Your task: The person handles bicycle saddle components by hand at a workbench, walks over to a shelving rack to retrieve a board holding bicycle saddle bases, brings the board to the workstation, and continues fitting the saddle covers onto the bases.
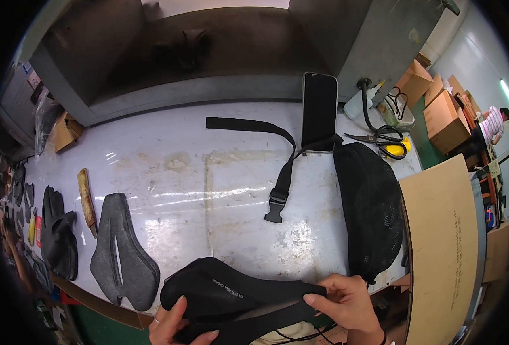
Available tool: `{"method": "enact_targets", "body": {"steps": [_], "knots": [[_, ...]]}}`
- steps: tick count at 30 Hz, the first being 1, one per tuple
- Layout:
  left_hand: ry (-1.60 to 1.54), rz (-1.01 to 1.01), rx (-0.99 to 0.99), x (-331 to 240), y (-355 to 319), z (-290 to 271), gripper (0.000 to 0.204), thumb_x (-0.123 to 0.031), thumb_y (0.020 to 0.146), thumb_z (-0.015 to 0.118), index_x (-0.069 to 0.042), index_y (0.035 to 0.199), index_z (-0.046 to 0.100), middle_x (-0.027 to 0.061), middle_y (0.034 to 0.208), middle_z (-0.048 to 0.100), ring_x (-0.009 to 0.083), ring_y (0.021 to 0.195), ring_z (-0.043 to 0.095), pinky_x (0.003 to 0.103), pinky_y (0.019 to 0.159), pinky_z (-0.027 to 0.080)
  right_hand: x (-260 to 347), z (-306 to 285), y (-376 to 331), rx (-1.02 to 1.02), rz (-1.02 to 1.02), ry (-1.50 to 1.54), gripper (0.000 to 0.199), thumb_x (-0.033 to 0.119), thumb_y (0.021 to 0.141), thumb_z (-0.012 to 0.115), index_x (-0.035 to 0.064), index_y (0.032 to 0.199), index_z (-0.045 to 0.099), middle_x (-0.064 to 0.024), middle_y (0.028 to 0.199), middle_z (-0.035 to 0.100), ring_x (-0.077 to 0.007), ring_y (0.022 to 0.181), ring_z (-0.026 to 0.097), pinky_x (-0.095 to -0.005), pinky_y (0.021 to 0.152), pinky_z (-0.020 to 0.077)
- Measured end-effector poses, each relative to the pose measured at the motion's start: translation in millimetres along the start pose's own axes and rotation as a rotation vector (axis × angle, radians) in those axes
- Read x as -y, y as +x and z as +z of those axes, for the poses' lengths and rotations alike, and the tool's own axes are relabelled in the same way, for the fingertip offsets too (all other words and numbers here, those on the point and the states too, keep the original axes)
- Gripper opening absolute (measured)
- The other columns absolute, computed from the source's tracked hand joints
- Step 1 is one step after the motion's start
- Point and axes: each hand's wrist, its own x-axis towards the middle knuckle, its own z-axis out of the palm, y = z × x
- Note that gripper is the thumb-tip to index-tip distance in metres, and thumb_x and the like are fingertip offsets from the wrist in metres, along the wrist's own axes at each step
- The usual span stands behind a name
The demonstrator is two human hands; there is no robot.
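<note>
Head view had you at the lower middle of the frame, both hands on the black padded fabric piece (231, 296), a curved, pouch-like panel hanging over the near edge of the pale, scuffed worktable (208, 167). Your left hand (174, 325) was closed under its lower left end, fingers curled up around the fabric; your right hand (346, 302) pinched the right end, thumb on top, fingers wrapped beneath. My read: a flat, even pull between the two grips would have kept the panel from bunching.

Just right of your right hand lay the black mesh bag body (372, 210), close enough to snag. Its black webbing strap with a plastic buckle (280, 172) trailed across the centre. A dark phone (319, 112) leaned upper centre, black-handled shears (375, 138) beside it. A grey felt cut-out (119, 250) sat lower left, and a tan board (441, 247) crowded the right.
</note>
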Motion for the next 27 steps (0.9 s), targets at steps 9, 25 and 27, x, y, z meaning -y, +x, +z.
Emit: {"method": "enact_targets", "body": {"steps": [9,25,27], "knots": [[-0.072,0.013,0.0,1.5,14.2,3.8,0.073,0.009,0.072,0.077,0.004,0.139,0.05,0.0011,0.093,0.048,0.0045,0.06,0.033,0.022,0.051,0.026,-8.6,-0.8,11.9,-0.025,-0.024,-0.073,0.01,0.0,0.082,0.077,-0.002,0.08,0.067,0.0006,0.06,0.063,-0.0007,0.056,0.055,-0.018,0.048,0.0397],[-0.104,-0.119,0.068,8.6,12.2,-14.7,0.073,0.015,0.074,0.073,0.005,0.141,0.046,0.0131,0.142,0.048,0.0042,0.073,0.055,0.018,0.06,0.043,6.0,13.1,21.1,0.05,-0.017,-0.287,0.014,0.004,0.083,0.077,-0.0024,0.076,0.067,0.0021,0.056,0.06,-0.0004,0.053,0.053,-0.0181,0.047,0.0389],[-0.083,-0.108,0.068,10.3,11.4,-14.5,0.074,0.014,0.073,0.073,0.005,0.141,0.047,0.0125,0.14,0.049,0.004,0.072,0.054,0.018,0.06,0.042,5.3,14.5,21.4,0.051,-0.021,-0.301,0.014,0.004,0.083,0.077,-0.0022,0.076,0.067,0.0022,0.056,0.06,-0.0004,0.052,0.053,-0.0185,0.047,0.0387]]}}
